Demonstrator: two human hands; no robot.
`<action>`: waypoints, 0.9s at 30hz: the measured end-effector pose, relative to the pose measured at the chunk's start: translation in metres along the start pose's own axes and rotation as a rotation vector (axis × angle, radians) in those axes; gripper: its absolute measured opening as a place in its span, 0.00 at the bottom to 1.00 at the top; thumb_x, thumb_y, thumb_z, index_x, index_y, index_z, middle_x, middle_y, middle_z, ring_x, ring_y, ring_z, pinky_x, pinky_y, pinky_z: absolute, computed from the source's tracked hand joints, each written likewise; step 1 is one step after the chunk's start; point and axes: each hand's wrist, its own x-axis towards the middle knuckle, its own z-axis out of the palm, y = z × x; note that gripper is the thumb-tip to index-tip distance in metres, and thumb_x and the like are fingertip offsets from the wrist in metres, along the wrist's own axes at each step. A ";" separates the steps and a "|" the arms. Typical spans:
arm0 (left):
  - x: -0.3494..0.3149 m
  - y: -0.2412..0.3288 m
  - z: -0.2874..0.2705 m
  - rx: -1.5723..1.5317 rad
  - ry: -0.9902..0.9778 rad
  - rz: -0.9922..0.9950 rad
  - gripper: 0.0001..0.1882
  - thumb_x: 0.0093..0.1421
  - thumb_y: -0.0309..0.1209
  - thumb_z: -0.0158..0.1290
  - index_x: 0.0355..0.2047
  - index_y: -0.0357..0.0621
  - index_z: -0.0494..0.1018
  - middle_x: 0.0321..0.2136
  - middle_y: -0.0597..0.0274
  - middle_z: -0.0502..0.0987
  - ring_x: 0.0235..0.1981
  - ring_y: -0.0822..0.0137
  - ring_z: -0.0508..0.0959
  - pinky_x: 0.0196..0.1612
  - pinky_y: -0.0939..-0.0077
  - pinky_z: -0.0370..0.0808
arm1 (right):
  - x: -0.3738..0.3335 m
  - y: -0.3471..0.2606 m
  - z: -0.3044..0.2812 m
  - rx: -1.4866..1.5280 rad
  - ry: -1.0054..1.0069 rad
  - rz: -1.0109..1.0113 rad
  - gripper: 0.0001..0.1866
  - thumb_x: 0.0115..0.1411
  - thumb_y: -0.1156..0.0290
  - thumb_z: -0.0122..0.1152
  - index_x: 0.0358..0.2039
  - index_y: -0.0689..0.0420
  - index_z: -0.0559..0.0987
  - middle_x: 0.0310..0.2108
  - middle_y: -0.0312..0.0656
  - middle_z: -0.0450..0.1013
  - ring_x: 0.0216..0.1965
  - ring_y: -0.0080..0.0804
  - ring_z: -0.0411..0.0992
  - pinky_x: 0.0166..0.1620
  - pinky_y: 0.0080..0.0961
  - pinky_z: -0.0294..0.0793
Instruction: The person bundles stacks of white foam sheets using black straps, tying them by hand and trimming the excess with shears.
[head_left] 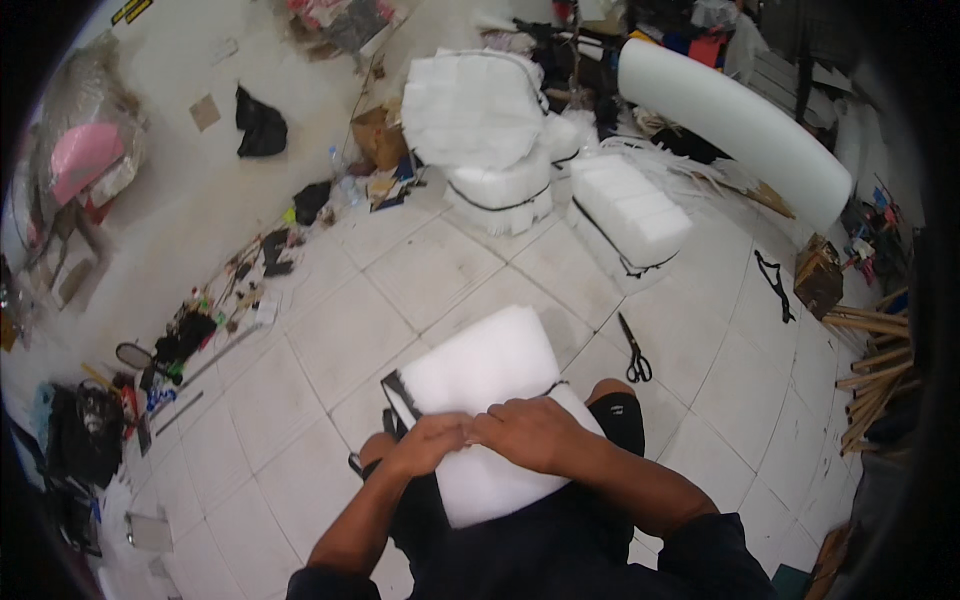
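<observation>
A thick bundle of white foam sheets lies across my lap and between my knees. A black strap runs round its middle, over the left edge and out again past the right hand. My left hand and my right hand meet on top of the bundle. Both have their fingers closed at the line of the strap, knuckles close together. The strap disappears under the fingers, so its ends or knot are hidden. On the floor to the right, beyond my knee, lie black-handled scissors.
Ahead stand a strapped white foam stack and another strapped foam block. A long white foam roll leans at the back right. Loose black strap and wooden sticks lie right. Clutter lines the left wall.
</observation>
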 end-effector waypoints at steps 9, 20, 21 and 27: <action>0.029 -0.015 0.008 0.433 0.430 0.617 0.03 0.56 0.21 0.54 0.31 0.35 0.75 0.27 0.60 0.72 0.29 0.71 0.70 0.32 0.79 0.66 | 0.027 0.050 0.035 0.663 0.320 -0.013 0.10 0.61 0.67 0.54 0.36 0.60 0.76 0.32 0.46 0.73 0.36 0.43 0.72 0.40 0.34 0.70; 0.026 -0.019 0.024 0.288 0.665 0.526 0.04 0.56 0.22 0.54 0.26 0.35 0.71 0.28 0.61 0.67 0.30 0.70 0.68 0.34 0.79 0.66 | 0.014 0.046 0.029 0.548 0.275 -0.060 0.11 0.56 0.72 0.53 0.39 0.58 0.79 0.33 0.47 0.76 0.37 0.46 0.73 0.41 0.35 0.71; 0.026 -0.021 0.026 0.296 0.658 0.523 0.04 0.56 0.22 0.54 0.26 0.35 0.71 0.28 0.62 0.67 0.31 0.71 0.68 0.34 0.79 0.66 | 0.007 0.041 0.024 0.514 0.262 -0.044 0.12 0.56 0.72 0.53 0.40 0.57 0.79 0.33 0.47 0.76 0.37 0.46 0.72 0.42 0.36 0.71; 0.023 -0.024 0.029 0.455 0.712 0.545 0.04 0.58 0.23 0.52 0.27 0.34 0.71 0.29 0.59 0.67 0.29 0.68 0.67 0.32 0.77 0.66 | 0.014 0.042 0.055 0.321 0.409 -0.049 0.14 0.53 0.71 0.55 0.41 0.57 0.78 0.29 0.42 0.74 0.36 0.39 0.71 0.41 0.34 0.68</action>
